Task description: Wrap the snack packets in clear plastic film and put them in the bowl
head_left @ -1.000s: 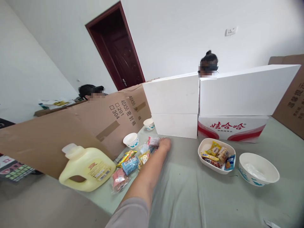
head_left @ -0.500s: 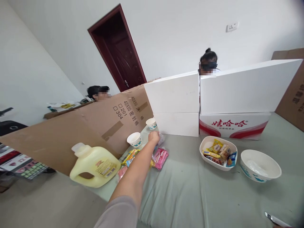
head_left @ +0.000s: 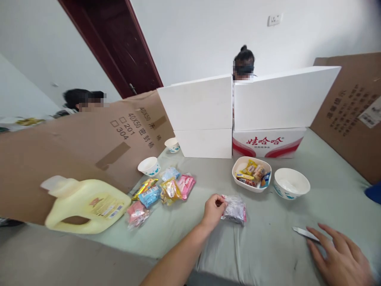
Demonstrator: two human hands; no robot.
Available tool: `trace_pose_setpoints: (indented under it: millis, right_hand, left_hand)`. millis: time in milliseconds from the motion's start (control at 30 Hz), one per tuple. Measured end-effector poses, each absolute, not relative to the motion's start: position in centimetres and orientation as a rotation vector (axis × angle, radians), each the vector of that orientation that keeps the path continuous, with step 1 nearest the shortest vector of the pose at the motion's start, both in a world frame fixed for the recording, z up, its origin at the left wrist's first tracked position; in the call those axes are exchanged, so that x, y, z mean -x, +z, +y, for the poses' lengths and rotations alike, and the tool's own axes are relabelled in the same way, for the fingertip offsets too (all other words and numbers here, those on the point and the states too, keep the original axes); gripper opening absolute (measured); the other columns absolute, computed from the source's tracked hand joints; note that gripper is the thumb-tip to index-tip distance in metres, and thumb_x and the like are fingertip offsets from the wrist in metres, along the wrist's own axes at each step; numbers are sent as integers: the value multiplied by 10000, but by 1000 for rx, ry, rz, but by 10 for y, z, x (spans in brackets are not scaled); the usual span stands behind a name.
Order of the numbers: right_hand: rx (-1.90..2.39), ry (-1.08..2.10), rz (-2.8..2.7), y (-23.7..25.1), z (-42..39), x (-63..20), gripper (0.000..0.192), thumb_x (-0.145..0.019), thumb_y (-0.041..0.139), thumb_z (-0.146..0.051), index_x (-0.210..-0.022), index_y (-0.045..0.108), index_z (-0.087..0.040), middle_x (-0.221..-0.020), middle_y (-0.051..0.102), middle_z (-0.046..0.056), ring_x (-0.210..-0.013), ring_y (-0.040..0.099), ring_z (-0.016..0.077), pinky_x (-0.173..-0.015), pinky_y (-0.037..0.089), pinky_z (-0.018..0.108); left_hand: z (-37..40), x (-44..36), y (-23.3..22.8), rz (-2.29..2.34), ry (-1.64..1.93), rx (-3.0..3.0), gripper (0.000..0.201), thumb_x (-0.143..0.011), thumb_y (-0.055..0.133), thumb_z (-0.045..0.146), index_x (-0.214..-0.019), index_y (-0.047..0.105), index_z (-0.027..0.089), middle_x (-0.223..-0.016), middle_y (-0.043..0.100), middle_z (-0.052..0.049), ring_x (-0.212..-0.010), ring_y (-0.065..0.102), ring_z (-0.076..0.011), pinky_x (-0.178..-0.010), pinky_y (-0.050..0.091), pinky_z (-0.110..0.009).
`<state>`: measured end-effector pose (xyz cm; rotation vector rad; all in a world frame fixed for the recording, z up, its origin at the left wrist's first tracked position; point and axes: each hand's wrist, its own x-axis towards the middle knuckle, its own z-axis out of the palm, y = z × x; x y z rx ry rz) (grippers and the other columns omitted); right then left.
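My left hand (head_left: pixel 214 211) is closed in a pinch on the near left corner of a clear-wrapped snack packet (head_left: pixel 235 209) with greyish contents and a pink edge, at the middle of the table. My right hand (head_left: pixel 341 254) is at the lower right, fingers spread over a slim silver knife (head_left: pixel 306 233); its pointed end sticks out past the fingertips and the rest is hidden. Left of my left hand lies a cluster of packets: a pink one (head_left: pixel 186 186), a gold one (head_left: pixel 171 191), a blue one (head_left: pixel 149 196) and a pale red one (head_left: pixel 137 213).
A square white dish (head_left: pixel 238 182) of snacks stands beyond the packet, beside a white bowl (head_left: pixel 291 183). Two smaller bowls (head_left: pixel 149 167) and a yellow jug (head_left: pixel 89 206) are at left. White boxes (head_left: pixel 202 119) and cardboard (head_left: pixel 74 147) wall the table; two people sit behind.
My left hand has come back from the packet cluster toward me and rightward, with the clear-wrapped packet in it. My right hand has come into view over the knife. The view has turned right.
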<state>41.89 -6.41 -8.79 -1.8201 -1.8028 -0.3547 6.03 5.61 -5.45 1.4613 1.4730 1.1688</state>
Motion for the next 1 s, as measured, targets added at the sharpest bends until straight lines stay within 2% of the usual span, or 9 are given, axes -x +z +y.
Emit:
trace_pose_setpoints:
  millis: [100,167,300,467,600,733,833,900,1000]
  right_hand:
    - [1872,-421,-1881,-73,-59,-418,376,-922,358,-436,-970,678,-243,-924,693,90,-821,631,318,-744,469,512]
    - [1806,-327,-1926,-62,-51,-399,345,-946,359,-395,-959,663,-232,-852,691,70,-767,637,275,-734,483,460]
    - [1561,30,-2080,-35,-30,-321,303,-994,346,-323,-1119,603,-221,-1041,660,74,-889,649,185,-747,510,296]
    - [1527,16,-2338,-12,-10,-240,259,-941,435,-158,-1112,619,-222,-926,660,58,-784,641,182,-689,483,274]
    - [1653,23,-2287,-18,-19,-263,254,-937,430,-175,-1075,631,-251,-866,652,32,-692,633,162,-604,454,260]
    - [1862,-53,-2107,-42,-46,-339,306,-959,361,-309,-1072,641,-265,-901,667,34,-689,651,176,-563,469,291]
    - [2009,-165,-1955,-57,-61,-381,364,-947,342,-392,-1001,667,-236,-883,670,76,-773,649,239,-657,504,374]
    - [1989,-258,-1886,-59,-65,-385,398,-935,365,-463,-1012,664,-212,-971,663,120,-898,628,299,-769,502,464]
    - [1767,-160,-1871,-46,-59,-355,523,-896,468,-554,-1269,533,-194,-1244,569,155,-1133,547,328,-933,465,517]
  left_hand:
    - [39,-62,-68,1434,1227,-1440,166,-728,660,310,-692,568,177,-653,555,21,-598,529,-115,-563,431,-210]
    - [38,-59,-69,1400,1237,-1443,174,-743,660,324,-710,572,178,-691,557,13,-627,529,-119,-582,428,-212]
    - [40,-56,-67,1321,1211,-1480,209,-773,658,357,-718,576,173,-725,564,0,-617,520,-116,-576,425,-214]
    - [37,-54,-63,1246,1175,-1544,261,-812,626,424,-767,598,168,-743,583,-15,-613,535,-122,-577,442,-224]
    - [36,-54,-63,1241,1179,-1576,227,-837,604,404,-863,609,178,-791,605,-24,-643,560,-131,-591,461,-229]
    - [39,-50,-61,1310,1282,-1673,218,-905,519,376,-959,627,195,-1083,611,-96,-959,603,-204,-791,502,-308]
    - [38,-48,-56,1328,1232,-1924,309,-962,400,355,-1118,624,211,-1186,621,-115,-1206,517,-260,-1010,417,-433]
    - [33,-51,-48,1248,1032,-2168,360,-946,428,379,-1226,595,226,-1292,591,-115,-1346,389,-308,-1102,292,-525]
    - [21,-60,-35,966,665,-2495,424,-878,567,414,-1280,581,280,-1404,527,-90,-1423,263,-353,-1145,110,-605]
